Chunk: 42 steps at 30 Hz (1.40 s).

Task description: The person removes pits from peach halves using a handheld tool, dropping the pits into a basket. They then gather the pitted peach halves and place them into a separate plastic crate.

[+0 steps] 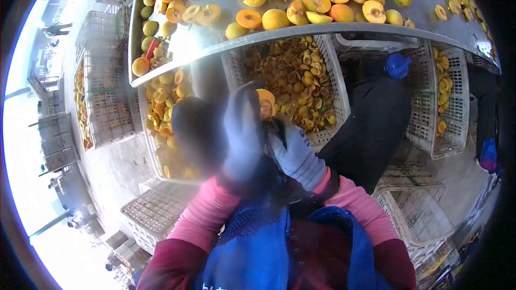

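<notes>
Blue mesh apron (244, 258), gloved hands (296, 154), rounded fruit (266, 102)

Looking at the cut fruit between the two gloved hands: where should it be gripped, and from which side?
Likely around its rounded outer side, coming from the left with the left hand: the cut fruit turns its cut face towards the camera, so a grip behind leaves that face open to the right hand. Blur hides exact finger contact.
</notes>
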Motion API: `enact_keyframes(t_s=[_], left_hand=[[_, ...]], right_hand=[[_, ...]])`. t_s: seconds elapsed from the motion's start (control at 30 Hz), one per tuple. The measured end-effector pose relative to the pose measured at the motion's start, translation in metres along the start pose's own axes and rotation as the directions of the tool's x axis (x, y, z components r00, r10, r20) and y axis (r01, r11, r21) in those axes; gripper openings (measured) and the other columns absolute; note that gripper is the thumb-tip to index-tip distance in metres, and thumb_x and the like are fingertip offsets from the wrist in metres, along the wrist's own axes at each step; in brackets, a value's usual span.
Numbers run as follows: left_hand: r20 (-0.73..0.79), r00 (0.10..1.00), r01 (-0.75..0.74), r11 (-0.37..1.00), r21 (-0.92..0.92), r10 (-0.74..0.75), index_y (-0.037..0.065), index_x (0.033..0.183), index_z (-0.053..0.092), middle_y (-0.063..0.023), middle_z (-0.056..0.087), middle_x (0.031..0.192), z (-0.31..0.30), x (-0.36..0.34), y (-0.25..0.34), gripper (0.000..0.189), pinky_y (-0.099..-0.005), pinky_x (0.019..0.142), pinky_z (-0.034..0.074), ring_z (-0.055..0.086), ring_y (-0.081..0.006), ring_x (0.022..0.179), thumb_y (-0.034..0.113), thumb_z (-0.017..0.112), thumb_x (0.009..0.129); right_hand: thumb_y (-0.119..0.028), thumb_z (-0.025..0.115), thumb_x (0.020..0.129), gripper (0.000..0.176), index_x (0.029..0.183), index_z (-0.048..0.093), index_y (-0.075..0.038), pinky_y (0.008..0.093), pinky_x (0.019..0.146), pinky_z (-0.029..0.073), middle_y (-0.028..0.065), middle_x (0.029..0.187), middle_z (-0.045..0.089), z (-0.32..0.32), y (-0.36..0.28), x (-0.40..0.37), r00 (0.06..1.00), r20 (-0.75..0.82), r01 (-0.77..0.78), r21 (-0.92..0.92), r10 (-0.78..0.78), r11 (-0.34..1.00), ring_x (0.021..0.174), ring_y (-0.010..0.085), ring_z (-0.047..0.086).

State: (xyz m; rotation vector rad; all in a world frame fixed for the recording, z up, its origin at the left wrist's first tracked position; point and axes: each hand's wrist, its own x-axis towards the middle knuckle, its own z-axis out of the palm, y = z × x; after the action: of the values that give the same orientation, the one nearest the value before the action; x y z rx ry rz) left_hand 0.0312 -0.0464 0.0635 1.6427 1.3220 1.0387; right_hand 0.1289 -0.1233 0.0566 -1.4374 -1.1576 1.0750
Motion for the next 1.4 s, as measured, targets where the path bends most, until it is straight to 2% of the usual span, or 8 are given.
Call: enact_keyframes(t_s=[0.3, 0.5, 0.7, 0.9, 0.97, 1.1, 1.2, 1.4], left_hand=[[0.220, 0.952, 0.254, 0.949, -0.184, -0.212, -0.003, 0.098, 0.057, -0.0073, 0.060, 0.084, -0.001, 0.001, 0.020, 0.016, -0.0240, 0.062, 0.044, 0.055, -0.0111, 0.070, 0.008, 0.047, 0.092], [0.312, 0.940, 0.192, 0.969, -0.153, -0.137, -0.005, 0.110, 0.057, -0.0056, 0.060, 0.093, -0.002, 0.003, 0.013, 0.026, -0.0241, 0.077, 0.044, 0.054, -0.0094, 0.085, 0.013, 0.049, 0.094], [0.456, 0.886, 0.173, 0.971, -0.167, -0.080, -0.002, 0.108, 0.057, -0.0070, 0.062, 0.092, -0.008, 0.007, 0.000, 0.029, -0.0281, 0.077, 0.047, 0.057, -0.0124, 0.084, 0.021, 0.044, 0.096], [0.608, 0.713, 0.698, 0.275, -0.661, -0.349, 0.002, 0.103, 0.058, -0.0064, 0.062, 0.087, -0.007, -0.008, -0.003, 0.035, -0.0285, 0.074, 0.048, 0.059, -0.0153, 0.081, 0.034, 0.046, 0.096], [0.281, 0.796, 0.539, 0.418, -0.731, -0.536, 0.004, 0.096, 0.059, -0.0059, 0.061, 0.087, -0.016, -0.017, -0.020, 0.033, -0.0290, 0.073, 0.048, 0.059, -0.0164, 0.080, 0.035, 0.047, 0.096], [-0.262, 0.940, 0.184, 0.971, -0.156, -0.220, 0.003, 0.103, 0.059, -0.0113, 0.061, 0.094, -0.117, 0.016, -0.006, 0.028, -0.0329, 0.076, 0.048, 0.059, -0.0224, 0.086, 0.026, 0.048, 0.092], [-0.043, 0.982, 0.128, 0.475, 0.870, -0.186, 0.005, 0.107, 0.060, -0.0183, 0.061, 0.097, -0.218, 0.051, -0.052, 0.041, -0.0420, 0.077, 0.048, 0.060, -0.0371, 0.089, 0.038, 0.062, 0.084], [0.131, 0.989, -0.143, 0.561, 0.816, 0.062, 0.005, 0.106, 0.065, -0.0182, 0.067, 0.084, -0.123, 0.198, 0.001, 0.042, -0.0367, 0.075, 0.049, 0.066, -0.0299, 0.082, 0.041, 0.059, 0.087]], right_hand=[[-0.023, 0.046, 0.096, 0.035, 0.119, 0.050, 0.004, 0.0313, 0.067, 0.049, 0.0158, 0.097, 0.061, 0.005, 0.029, -0.012, 0.982, 0.096, -0.147, -0.148, 0.162, 0.978, 0.081, 0.0218, 0.062], [-0.034, 0.042, 0.099, 0.033, 0.107, 0.054, -0.004, 0.0228, 0.053, 0.044, 0.0045, 0.075, 0.055, 0.001, 0.010, -0.013, 0.797, 0.373, -0.593, 0.627, 0.474, 0.505, 0.060, 0.0141, 0.053], [-0.053, 0.037, 0.095, 0.040, 0.093, 0.051, -0.015, 0.0268, 0.037, 0.031, -0.0037, 0.062, 0.042, -0.005, 0.027, -0.012, 0.564, 0.777, -0.791, 0.410, -0.281, -0.455, 0.044, 0.0106, 0.039], [-0.050, 0.039, 0.097, 0.044, 0.093, 0.052, -0.008, 0.0215, 0.033, 0.031, -0.0008, 0.059, 0.040, -0.001, 0.015, -0.010, 0.669, 0.679, -0.717, 0.482, -0.303, -0.504, 0.041, 0.0077, 0.038], [-0.050, 0.039, 0.096, 0.044, 0.093, 0.052, -0.008, 0.0211, 0.034, 0.033, -0.0012, 0.059, 0.040, 0.000, 0.022, -0.008, 0.669, 0.698, -0.712, 0.502, -0.255, -0.491, 0.042, 0.0076, 0.038], [-0.051, 0.040, 0.096, 0.043, 0.093, 0.053, -0.010, 0.0217, 0.034, 0.031, -0.0019, 0.058, 0.040, -0.006, 0.038, -0.009, 0.603, 0.786, -0.752, 0.503, -0.136, -0.426, 0.041, 0.0078, 0.037], [-0.051, 0.041, 0.095, 0.043, 0.091, 0.056, -0.010, 0.0230, 0.035, 0.028, -0.0031, 0.057, 0.038, -0.007, 0.047, -0.003, 0.596, 0.801, -0.763, 0.542, -0.060, -0.351, 0.041, 0.0074, 0.034], [-0.051, 0.045, 0.094, 0.044, 0.086, 0.057, -0.009, 0.0212, 0.036, 0.028, -0.0028, 0.056, 0.040, 0.006, 0.064, 0.017, 0.580, 0.804, -0.732, 0.586, 0.134, -0.348, 0.042, 0.0072, 0.035]])
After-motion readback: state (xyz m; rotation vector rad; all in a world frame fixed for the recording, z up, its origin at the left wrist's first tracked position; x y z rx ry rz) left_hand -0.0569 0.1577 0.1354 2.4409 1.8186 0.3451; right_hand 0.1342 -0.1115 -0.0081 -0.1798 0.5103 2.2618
